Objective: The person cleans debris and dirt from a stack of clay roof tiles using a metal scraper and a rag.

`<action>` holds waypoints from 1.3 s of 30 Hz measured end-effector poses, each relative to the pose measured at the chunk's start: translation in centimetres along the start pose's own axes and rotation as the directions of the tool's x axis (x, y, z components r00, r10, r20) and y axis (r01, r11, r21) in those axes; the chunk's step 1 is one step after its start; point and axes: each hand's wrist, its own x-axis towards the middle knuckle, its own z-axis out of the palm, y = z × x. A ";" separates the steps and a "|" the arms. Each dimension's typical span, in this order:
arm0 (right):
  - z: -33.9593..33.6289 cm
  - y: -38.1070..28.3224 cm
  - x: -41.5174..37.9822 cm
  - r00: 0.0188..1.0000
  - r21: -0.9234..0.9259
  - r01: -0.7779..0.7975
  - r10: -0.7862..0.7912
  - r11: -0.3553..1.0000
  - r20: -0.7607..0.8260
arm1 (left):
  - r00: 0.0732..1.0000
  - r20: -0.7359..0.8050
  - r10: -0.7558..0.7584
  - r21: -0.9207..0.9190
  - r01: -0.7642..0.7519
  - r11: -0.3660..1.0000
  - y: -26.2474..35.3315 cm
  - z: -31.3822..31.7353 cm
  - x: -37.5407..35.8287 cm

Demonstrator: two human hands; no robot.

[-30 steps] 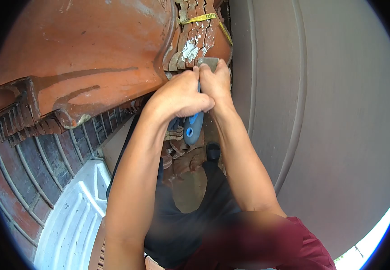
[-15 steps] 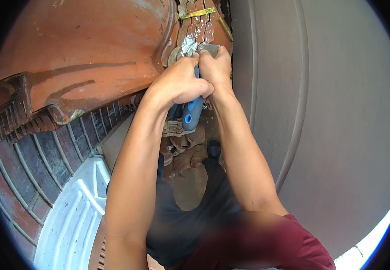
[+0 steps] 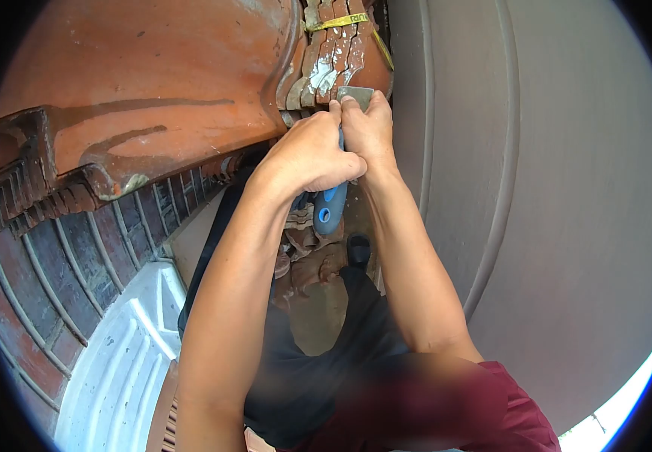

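Observation:
A putty knife with a grey and blue handle [image 3: 327, 213] is between my two hands, its flat metal blade [image 3: 357, 96] pointing away from me. My left hand [image 3: 313, 154] is closed around the handle, with its thumb side against my right wrist. Higher up, my right hand [image 3: 369, 132] pinches the tool where the blade begins; my fingers hide that part. Just beyond the blade stand stacked terracotta roof tiles [image 3: 350, 56] with white smears [image 3: 323, 75] on their edges. A yellow strap [image 3: 337, 22] runs across them.
A big stack of brown roof tiles [image 3: 153, 53] fills the upper left. A smooth grey-brown curved surface [image 3: 582, 188] rises close on the right. White ribbed plastic [image 3: 126, 361] lies at lower left, and broken tile pieces [image 3: 315, 270] are on the ground near my foot.
Both hands have drawn the putty knife slightly back towards me and to the right. More of the blade and of the white smears now shows.

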 end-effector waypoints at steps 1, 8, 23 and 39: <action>0.0 0.2 0.4 1.000 0.003 0.018 -0.018 1.000 0.001 | 1.000 -0.011 0.015 0.022 -0.014 1.000 0.1 0.3 -0.1; -0.1 0.3 1.1 0.999 -0.023 0.032 -0.032 0.999 -0.011 | 0.998 0.055 -0.029 -0.066 0.032 0.997 0.2 0.0 0.3; -0.6 0.0 1.9 0.994 -0.083 0.112 -0.112 0.990 0.009 | 1.000 -0.015 0.024 -0.080 -0.025 0.997 -0.1 0.8 1.2; -12.5 -1.5 -6.3 0.989 0.453 -0.056 -0.013 0.890 0.148 | 0.851 -0.525 -0.016 -0.517 -0.304 0.800 2.4 6.5 1.2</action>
